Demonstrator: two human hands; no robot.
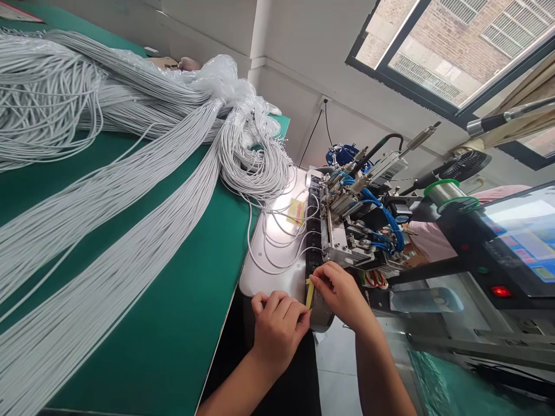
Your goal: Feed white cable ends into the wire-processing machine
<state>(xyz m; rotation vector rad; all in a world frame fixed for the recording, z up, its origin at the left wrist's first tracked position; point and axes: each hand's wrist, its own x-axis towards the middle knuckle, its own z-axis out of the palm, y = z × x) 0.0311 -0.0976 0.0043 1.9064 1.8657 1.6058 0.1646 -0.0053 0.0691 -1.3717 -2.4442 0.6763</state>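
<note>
Between my two hands runs a short yellow strip (309, 295) that looks like tape, at the near end of the machine's dark track (314, 231). My left hand (277, 323) pinches its lower end between thumb and fingers, the other fingers curled. At the upper end my right hand (340, 292) is closed in a pinch on the same strip. Just beyond my hands, several thin grey cables (281, 270) loop from the table onto the track. Their ends at the track are too small to make out.
Bundles of grey cable (173, 214) lie across the green table (208, 312) on the left, some in clear plastic (223, 75). A machine with blue air hoses (359, 202) stands beyond my right hand. At the right are a wire spool (448, 193) and a lit screen (524, 231).
</note>
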